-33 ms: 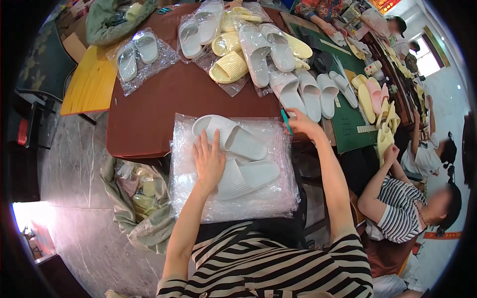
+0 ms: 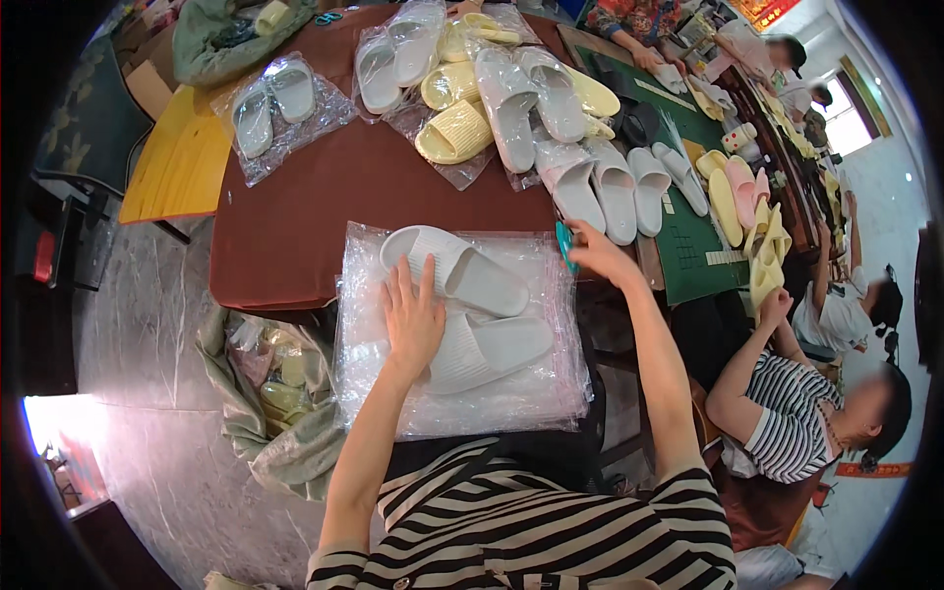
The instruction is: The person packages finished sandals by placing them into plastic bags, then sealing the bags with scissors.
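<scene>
Two light grey slippers, an upper slipper and a lower slipper, lie side by side on a stack of clear plastic bags in front of me. I cannot tell whether they are inside the top bag. My left hand rests flat across their ribbed straps, fingers stretched out. To the right of the stack, at the brown table's edge, my right hand is closed around a small teal tool that looks like snips. The fingers partly hide it, and it does not touch the slippers.
On the brown table lie bagged grey slippers and yellow slippers. Loose grey slippers stand by a green mat. A sack leans below left. A co-worker in stripes sits at the right.
The teal tool has turned slightly in my right hand, and its tip no longer shows above the fingers. The left hand and the slippers have stayed in place.
</scene>
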A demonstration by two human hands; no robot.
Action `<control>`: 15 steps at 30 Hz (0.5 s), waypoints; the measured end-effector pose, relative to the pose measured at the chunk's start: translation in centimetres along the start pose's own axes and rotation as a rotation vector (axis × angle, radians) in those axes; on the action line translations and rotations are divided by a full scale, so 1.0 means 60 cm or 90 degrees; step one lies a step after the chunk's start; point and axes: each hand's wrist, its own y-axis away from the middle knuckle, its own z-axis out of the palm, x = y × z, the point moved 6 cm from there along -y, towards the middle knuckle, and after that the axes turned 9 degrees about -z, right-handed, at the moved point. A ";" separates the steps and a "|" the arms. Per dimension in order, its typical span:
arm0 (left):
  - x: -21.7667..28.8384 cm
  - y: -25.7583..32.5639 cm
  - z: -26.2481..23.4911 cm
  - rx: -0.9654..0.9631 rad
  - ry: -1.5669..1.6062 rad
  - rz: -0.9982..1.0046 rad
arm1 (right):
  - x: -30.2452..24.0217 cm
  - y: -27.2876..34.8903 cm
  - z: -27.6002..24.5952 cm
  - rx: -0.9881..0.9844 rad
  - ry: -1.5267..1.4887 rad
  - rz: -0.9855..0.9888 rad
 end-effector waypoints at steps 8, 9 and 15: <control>-0.005 0.001 -0.003 0.023 0.000 0.017 | -0.110 0.124 0.175 0.011 0.601 -0.313; -0.003 0.002 -0.003 0.025 -0.005 0.022 | -0.105 0.124 0.184 0.023 0.640 -0.350; -0.007 0.009 -0.005 0.033 0.001 0.018 | -0.121 0.123 0.220 0.054 0.559 -0.365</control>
